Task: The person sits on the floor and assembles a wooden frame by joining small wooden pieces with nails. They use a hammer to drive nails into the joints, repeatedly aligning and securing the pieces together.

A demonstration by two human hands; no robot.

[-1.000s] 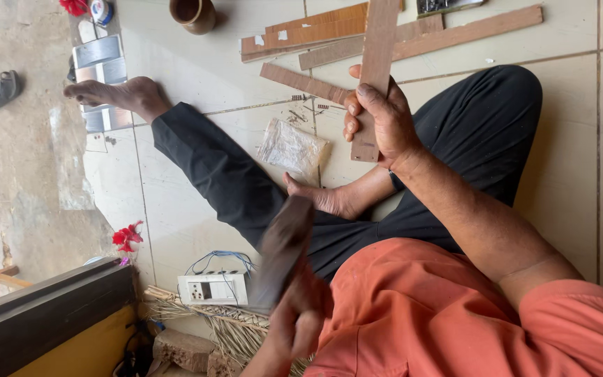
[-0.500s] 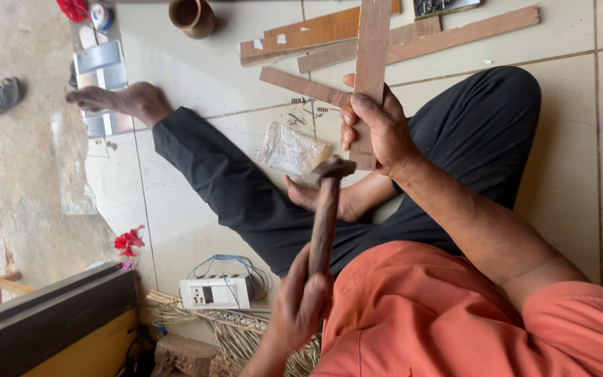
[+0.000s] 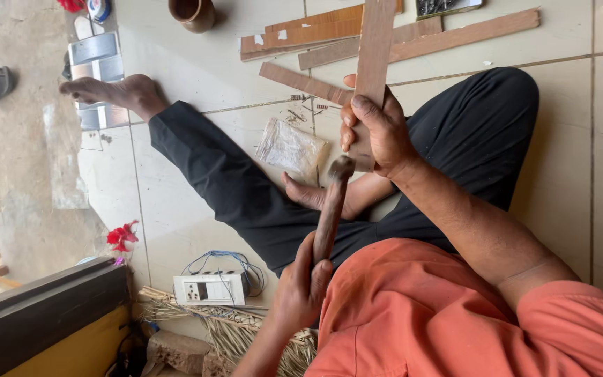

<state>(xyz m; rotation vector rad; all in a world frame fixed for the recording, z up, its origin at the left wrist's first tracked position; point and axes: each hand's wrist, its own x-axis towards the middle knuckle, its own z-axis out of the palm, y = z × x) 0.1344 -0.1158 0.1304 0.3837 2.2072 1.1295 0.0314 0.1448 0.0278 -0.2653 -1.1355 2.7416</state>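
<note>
Head view: the left hand (image 3: pixel 301 290) is wrapped tight round a hammer (image 3: pixel 331 209) handle, its head touching the wooden strip (image 3: pixel 371 63) that the right hand (image 3: pixel 378 132) clasps near its lower end. More strips (image 3: pixel 455 35) lie on the tiled floor (image 3: pixel 581 119) beyond the knee.

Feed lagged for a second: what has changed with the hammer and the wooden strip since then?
The hammer, in one hand, swung from low beside the lap up until its head meets the wooden strip. The other hand still grips the strip upright; slats on the floor unchanged.
</note>
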